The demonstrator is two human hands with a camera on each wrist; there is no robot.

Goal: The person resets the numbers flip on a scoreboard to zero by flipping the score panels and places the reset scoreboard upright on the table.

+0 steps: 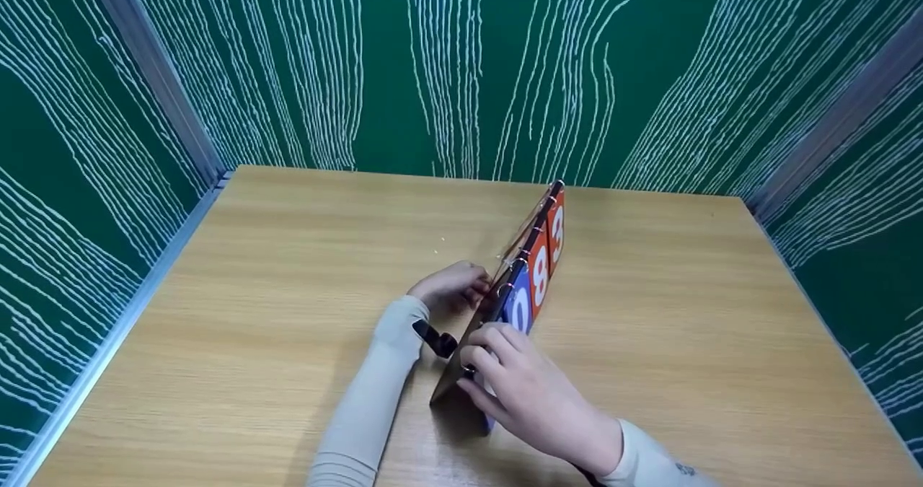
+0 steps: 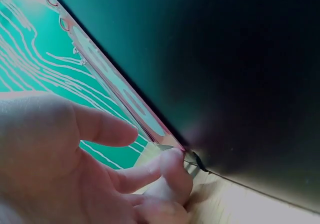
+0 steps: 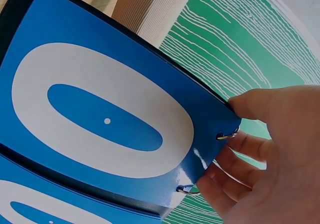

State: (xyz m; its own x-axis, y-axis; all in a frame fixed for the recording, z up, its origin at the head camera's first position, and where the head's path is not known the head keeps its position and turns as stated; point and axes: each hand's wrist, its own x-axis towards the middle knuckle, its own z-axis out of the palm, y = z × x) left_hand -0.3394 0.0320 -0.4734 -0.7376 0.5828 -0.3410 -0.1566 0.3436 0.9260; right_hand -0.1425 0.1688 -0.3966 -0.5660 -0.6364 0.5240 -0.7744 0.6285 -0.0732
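Observation:
A flip scoreboard (image 1: 537, 278) stands edge-on on the table, with red cards reading 8 and 3 and blue cards nearer me. My right hand (image 1: 523, 389) grips the near top corner, thumb on one edge and fingers by the metal rings (image 3: 227, 136). A blue card (image 3: 172, 89) with a white 0 fills much of the right wrist view. Behind the board, my left hand (image 1: 451, 285) has loosely bent fingers. In the left wrist view, a fingertip (image 2: 172, 156) lies right at the edge of the dark back panel (image 2: 225, 84), beside a short black strap (image 2: 199, 161); the thumb stays apart.
The wooden table (image 1: 288, 256) reaches a green wall (image 1: 389, 76) with wavy white lines. Similar walls rise left and right, with metal posts (image 1: 155, 68) at the corners. A small black device (image 1: 436, 339) sits at my left wrist.

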